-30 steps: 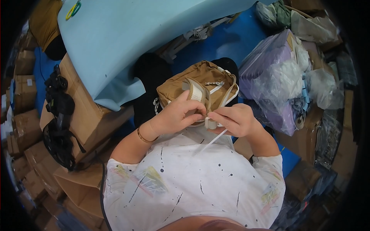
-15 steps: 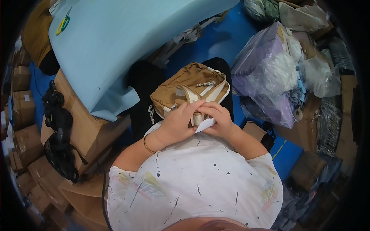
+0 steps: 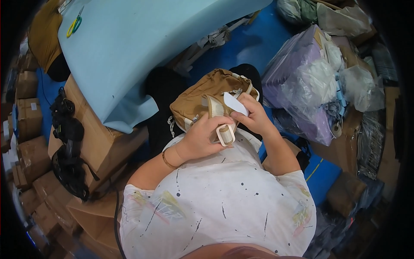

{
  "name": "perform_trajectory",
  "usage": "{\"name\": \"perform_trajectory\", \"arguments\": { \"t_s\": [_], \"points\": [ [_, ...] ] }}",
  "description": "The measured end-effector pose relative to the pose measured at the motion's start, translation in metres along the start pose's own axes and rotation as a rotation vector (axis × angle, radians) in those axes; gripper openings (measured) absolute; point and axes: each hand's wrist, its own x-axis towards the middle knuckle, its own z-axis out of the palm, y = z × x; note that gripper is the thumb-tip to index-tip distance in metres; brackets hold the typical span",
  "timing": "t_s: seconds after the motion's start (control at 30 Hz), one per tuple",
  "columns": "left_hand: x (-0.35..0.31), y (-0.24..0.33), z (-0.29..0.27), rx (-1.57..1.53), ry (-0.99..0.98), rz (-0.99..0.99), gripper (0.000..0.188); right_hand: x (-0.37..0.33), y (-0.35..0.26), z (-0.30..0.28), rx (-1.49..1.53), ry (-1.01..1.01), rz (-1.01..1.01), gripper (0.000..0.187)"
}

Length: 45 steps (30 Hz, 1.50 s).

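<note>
A tan fabric bag (image 3: 188, 96) with cream trim rests on my lap. My left hand (image 3: 201, 136) is closed on its cream webbing strap (image 3: 214, 106), close to a white buckle (image 3: 225, 135) that has a rolled end of webbing in it. In my right hand (image 3: 257, 117) a small white card-like piece (image 3: 235, 103) is pinched between thumb and fingers, held over the bag's right side and apart from the buckle. Part of the strap is hidden behind my left fingers.
To the front left, a table under a light blue sheet (image 3: 129, 52) bears yellow-green scissors (image 3: 74, 26). Black straps (image 3: 69, 138) lie on a cardboard box (image 3: 103, 142) at left. A plastic-wrapped lilac bundle (image 3: 293, 73) stands at right on the blue floor (image 3: 258, 34).
My right hand has moved away from the buckle, up and to the right, carrying the white piece. The left hand keeps the strap, and the buckle now shows plainly.
</note>
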Motion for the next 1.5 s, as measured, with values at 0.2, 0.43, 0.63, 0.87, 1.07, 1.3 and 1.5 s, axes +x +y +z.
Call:
{"name": "perform_trajectory", "arguments": {
  "t_s": [0.2, 0.43, 0.63, 0.87, 1.07, 1.3, 1.5],
  "points": [
    [0.004, 0.009, -0.005, -0.112, 0.067, -0.142, 0.065, -0.006, -0.005, 0.005, 0.212, 0.260, -0.154, 0.016],
    [0.002, 0.006, 0.000, 0.156, 0.082, -0.099, 0.054, -0.019, -0.006, 0.012, 0.299, 0.320, -0.160, 0.016],
    [-0.001, 0.001, 0.000, 0.217, 0.255, 0.091, 0.050, -0.020, -0.008, 0.010, 0.298, 0.309, -0.126, 0.018],
    [0.000, 0.001, -0.003, 0.218, 0.326, 0.127, 0.049, -0.021, -0.003, -0.011, 0.385, 0.340, -0.047, 0.014],
    [0.011, 0.008, -0.008, 0.069, 0.113, -0.079, 0.059, -0.020, -0.055, -0.014, -0.083, 0.091, -0.169, 0.057],
    [0.006, 0.001, -0.001, -0.077, 0.052, -0.129, 0.062, -0.024, -0.057, 0.024, -0.410, 0.191, -0.286, 0.059],
    [0.006, 0.002, -0.003, -0.221, 0.020, -0.213, 0.061, -0.023, -0.052, 0.027, -0.514, 0.183, -0.353, 0.058]
  ]
}}
